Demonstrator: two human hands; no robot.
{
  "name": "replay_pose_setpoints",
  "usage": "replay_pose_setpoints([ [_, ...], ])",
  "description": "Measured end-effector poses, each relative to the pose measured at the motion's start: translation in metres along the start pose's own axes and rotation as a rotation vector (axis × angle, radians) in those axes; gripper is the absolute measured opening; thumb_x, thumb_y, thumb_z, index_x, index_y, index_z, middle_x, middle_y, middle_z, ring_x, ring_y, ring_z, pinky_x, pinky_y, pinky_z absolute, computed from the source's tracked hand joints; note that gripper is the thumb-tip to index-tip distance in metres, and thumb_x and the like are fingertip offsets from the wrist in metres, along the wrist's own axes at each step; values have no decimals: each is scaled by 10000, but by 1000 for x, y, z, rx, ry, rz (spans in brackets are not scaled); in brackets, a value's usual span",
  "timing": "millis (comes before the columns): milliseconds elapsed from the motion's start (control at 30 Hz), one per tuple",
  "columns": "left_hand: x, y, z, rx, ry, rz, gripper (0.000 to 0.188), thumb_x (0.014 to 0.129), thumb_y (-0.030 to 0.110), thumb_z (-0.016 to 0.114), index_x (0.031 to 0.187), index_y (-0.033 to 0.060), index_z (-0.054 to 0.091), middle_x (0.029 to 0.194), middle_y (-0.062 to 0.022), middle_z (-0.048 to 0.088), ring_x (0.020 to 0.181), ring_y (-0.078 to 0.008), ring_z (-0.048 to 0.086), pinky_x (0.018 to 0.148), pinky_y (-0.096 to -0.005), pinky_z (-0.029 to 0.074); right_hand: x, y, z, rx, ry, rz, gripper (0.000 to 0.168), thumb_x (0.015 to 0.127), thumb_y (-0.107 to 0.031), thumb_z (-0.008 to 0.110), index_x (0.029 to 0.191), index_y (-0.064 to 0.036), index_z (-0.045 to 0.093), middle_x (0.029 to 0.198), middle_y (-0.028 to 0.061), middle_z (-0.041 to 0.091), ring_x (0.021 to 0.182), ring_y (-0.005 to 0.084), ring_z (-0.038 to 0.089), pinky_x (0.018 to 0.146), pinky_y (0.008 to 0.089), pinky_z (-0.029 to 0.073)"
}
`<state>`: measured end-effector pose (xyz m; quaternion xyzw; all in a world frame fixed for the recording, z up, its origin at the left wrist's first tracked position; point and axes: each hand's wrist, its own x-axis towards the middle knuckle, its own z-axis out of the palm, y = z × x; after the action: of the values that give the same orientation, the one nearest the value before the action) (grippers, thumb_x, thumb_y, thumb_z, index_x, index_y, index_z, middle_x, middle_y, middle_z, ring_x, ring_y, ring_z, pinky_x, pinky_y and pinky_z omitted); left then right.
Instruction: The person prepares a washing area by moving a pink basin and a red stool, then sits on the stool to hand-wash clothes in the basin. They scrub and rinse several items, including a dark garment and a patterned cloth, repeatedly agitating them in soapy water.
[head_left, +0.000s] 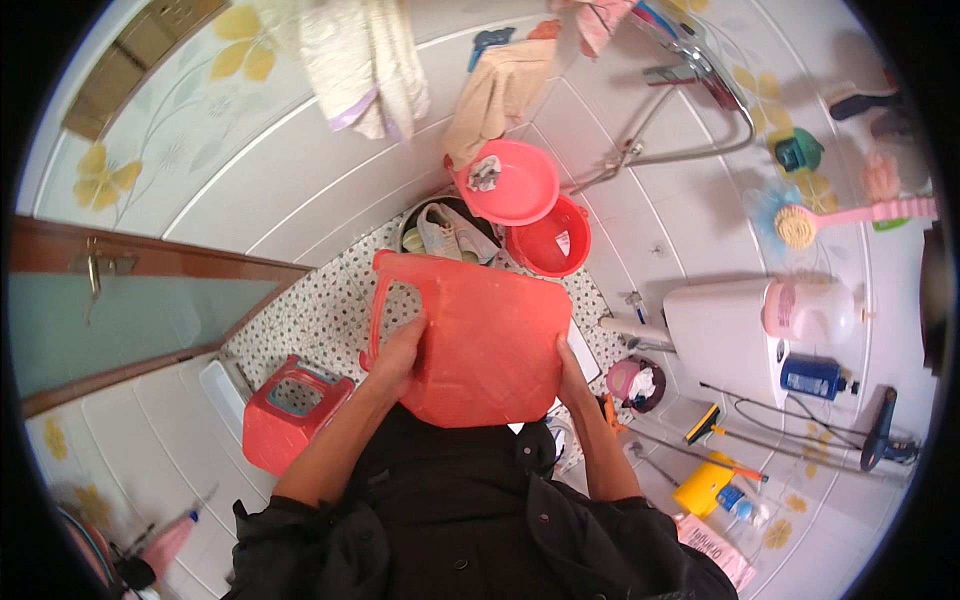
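Observation:
A translucent red plastic basket or stool with an open frame at one side is held up in front of my body. My left hand grips its left side, beside the opening. On its right edge lies my right hand, fingers mostly behind the plastic. Beyond it, a pair of light shoes rests in a round basin on the speckled floor. A pink basin holding a crumpled cloth partly covers a red bucket.
A similar red plastic item is on the lower left. To the right are a toilet tank and a small waste bin. A door with a handle is at left. Towels hang above.

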<state>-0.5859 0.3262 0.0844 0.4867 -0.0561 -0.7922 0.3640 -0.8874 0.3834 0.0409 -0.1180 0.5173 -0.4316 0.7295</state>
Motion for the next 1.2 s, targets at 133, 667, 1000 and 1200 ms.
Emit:
replay_pose_setpoints([
  [133, 23, 7, 18, 210, -230, -64, 466, 1022, 373, 438, 1312, 14, 506, 1257, -64, 577, 1107, -155, 550, 987, -321, 424, -36, 11, -3, 143, 155, -91, 616, 996, -449, 458, 1430, -20, 369, 1417, 123, 474, 1277, 240, 483, 1070, 391, 390],
  [667, 96, 24, -68, 898, -389, -477, 509, 978, 427, 506, 1317, 48, 491, 1224, -76, 561, 1084, -178, 543, 927, -320, 438, -77, 180, 42, 787, 859, -611, 639, 985, -548, 386, 1379, -50, 449, 1371, 110, 526, 1224, 260, 527, 1028, 400, 421],
  [1000, 95, 30, -164, 1303, -284, -303, 295, 957, 281, 573, 1128, 40, 586, 956, -39, 603, 850, -118, 571, 759, -266, 477, -33, 306, 34, 1092, 1056, -665, 608, 982, -530, 418, 1376, -68, 455, 1330, 93, 550, 1171, 245, 558, 979, 385, 470],
  [1200, 160, 51, -212, 1316, -39, -245, 223, 918, 245, 602, 1027, 50, 597, 874, -18, 594, 783, -98, 535, 718, -248, 449, -12, 364, 50, 1273, 1030, -591, 545, 983, -505, 418, 1300, -73, 520, 1217, 82, 618, 1053, 240, 618, 911, 399, 513],
])
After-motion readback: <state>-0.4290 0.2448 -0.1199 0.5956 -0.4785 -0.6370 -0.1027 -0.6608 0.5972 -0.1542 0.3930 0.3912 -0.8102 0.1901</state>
